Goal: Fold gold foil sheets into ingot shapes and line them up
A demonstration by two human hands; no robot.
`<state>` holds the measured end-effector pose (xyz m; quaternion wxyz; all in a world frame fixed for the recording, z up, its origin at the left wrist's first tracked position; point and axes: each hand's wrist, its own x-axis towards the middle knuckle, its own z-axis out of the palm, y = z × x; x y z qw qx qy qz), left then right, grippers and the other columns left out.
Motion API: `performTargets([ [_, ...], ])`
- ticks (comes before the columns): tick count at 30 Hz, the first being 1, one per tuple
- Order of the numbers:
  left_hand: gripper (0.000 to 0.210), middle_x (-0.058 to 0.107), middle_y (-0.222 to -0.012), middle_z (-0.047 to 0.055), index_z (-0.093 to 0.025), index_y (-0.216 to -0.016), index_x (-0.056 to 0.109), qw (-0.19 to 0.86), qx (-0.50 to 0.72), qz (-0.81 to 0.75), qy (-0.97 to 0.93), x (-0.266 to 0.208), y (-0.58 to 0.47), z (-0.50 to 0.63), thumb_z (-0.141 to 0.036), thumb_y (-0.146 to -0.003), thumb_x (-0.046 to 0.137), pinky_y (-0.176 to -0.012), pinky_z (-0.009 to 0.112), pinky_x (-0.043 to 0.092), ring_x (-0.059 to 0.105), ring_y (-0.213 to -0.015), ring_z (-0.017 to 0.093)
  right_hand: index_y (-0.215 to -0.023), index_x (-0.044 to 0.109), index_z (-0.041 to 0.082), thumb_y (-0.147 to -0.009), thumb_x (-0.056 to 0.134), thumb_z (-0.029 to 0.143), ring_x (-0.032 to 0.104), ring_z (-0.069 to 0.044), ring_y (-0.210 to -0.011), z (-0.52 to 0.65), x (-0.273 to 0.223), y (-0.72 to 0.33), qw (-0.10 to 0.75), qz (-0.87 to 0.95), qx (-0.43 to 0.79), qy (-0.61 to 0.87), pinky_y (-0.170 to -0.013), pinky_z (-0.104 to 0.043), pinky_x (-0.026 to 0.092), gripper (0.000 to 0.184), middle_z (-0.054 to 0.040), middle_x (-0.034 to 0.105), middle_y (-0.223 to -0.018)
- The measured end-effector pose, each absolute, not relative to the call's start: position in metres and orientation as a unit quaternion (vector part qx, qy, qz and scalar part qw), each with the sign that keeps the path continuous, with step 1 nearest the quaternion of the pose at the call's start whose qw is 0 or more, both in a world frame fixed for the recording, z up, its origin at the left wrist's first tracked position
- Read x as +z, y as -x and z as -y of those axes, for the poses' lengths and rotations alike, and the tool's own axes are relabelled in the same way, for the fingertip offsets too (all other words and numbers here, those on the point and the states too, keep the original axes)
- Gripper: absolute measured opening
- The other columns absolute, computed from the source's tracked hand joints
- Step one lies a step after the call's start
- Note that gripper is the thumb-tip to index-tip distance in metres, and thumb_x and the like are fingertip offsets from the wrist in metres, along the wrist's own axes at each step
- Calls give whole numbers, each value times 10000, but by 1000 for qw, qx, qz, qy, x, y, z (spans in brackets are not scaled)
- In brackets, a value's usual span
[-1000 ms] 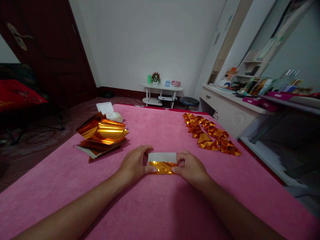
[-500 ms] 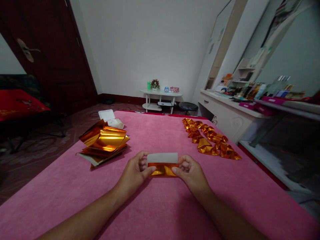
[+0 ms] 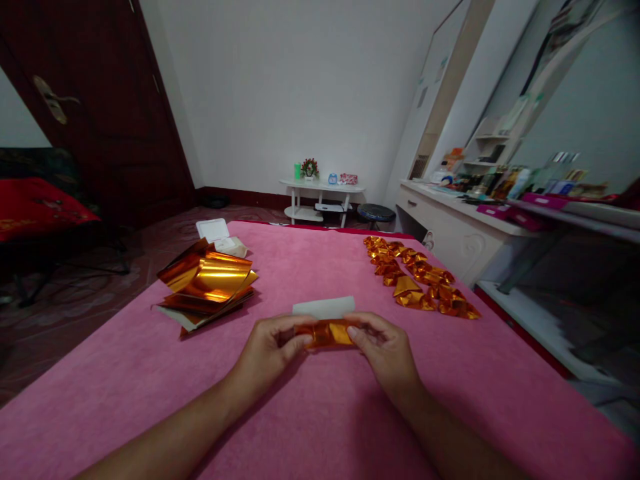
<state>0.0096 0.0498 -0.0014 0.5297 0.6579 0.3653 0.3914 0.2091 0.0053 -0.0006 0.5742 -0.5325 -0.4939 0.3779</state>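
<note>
A sheet of gold foil paper point(image 3: 330, 333), partly rolled or folded, is held between my two hands above the pink cloth. Its pale underside shows as a strip along the far edge. My left hand point(image 3: 275, 343) pinches the left end between thumb and fingers. At the other end, my right hand point(image 3: 383, 340) grips it the same way, thumb on the near side. To the left lies a loose stack of gold foil sheets point(image 3: 213, 283). Over on the right, several folded gold foil pieces point(image 3: 410, 290) lie in rows.
A pink cloth point(image 3: 320, 413) covers the work surface. Behind the stack sits an open white box point(image 3: 215, 230). Farther off stand a small white table point(image 3: 323, 185) and a round stool point(image 3: 376, 213). A dresser point(image 3: 450, 220) with bottles runs along the right.
The near gold part of the sheet has turned farther over, and the pale strip beyond it looks narrower. My fingers have moved over the top of the roll at both ends.
</note>
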Motion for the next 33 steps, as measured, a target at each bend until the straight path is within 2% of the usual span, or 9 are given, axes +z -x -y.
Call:
performTargets([
  [3,410,702,-1008,89,-146,-1083,650,601,387,-357,-602,-7,-10,-51,-248,-694,726,-760,303,523,663,-864,205,-887,714,187,-695,694,311,635,-182,-742,-5,0,-208,572,487,387,534,-679,-293,518,229,-55,707,-839],
  [5,447,695,-1038,91,-152,-1100,642,606,394,-353,-595,-9,-10,-52,-246,-675,744,-781,312,520,658,-890,209,-914,707,191,-677,706,303,613,-161,-674,-5,0,-207,565,484,395,539,-627,-271,502,262,-32,687,-765],
  [7,367,706,-985,85,-148,-1014,680,587,397,-363,-605,-9,-8,-54,-251,-668,748,-769,304,521,656,-857,204,-866,704,191,-651,716,278,586,-144,-630,-5,1,-207,554,487,402,542,-590,-250,478,232,-8,653,-698],
  [10,214,710,-785,62,-136,-806,719,548,392,-384,-631,-5,-6,-55,-284,-654,754,-667,267,518,640,-711,178,-682,668,181,-619,710,227,548,-122,-587,-5,2,-206,530,506,406,546,-547,-223,432,89,15,598,-636],
  [12,182,692,-711,45,-140,-739,721,528,389,-392,-646,-3,-5,-55,-300,-657,749,-610,243,501,616,-646,159,-627,642,178,-614,700,214,528,-114,-568,-6,2,-206,518,516,407,548,-533,-218,411,69,23,574,-617],
  [20,185,710,-827,45,-184,-819,760,522,383,-367,-668,4,-4,-54,-313,-800,629,-698,245,485,621,-764,169,-657,663,178,-621,710,269,559,-136,-631,-7,-1,-207,529,505,418,538,-586,-234,439,109,7,601,-659],
  [27,218,671,-731,37,-172,-799,761,488,400,-401,-664,8,-4,-52,-340,-796,623,-588,214,441,563,-660,141,-709,690,163,-709,690,428,566,-139,-594,-7,1,-211,511,489,480,519,-585,-246,443,265,-18,625,-628],
  [30,242,646,-674,32,-165,-759,757,477,402,-411,-664,8,-4,-52,-367,-785,627,-550,208,424,538,-615,132,-620,669,157,-745,669,431,579,-153,-673,-6,4,-212,526,497,468,507,-613,-243,444,302,-30,630,-680],
  [33,231,652,-656,31,-164,-754,757,488,401,-418,-653,10,-7,-52,-369,-756,651,-541,210,428,543,-599,133,-643,688,163,-735,687,416,602,-187,-776,-4,5,-210,555,484,459,497,-703,-276,468,270,-43,658,-771],
])
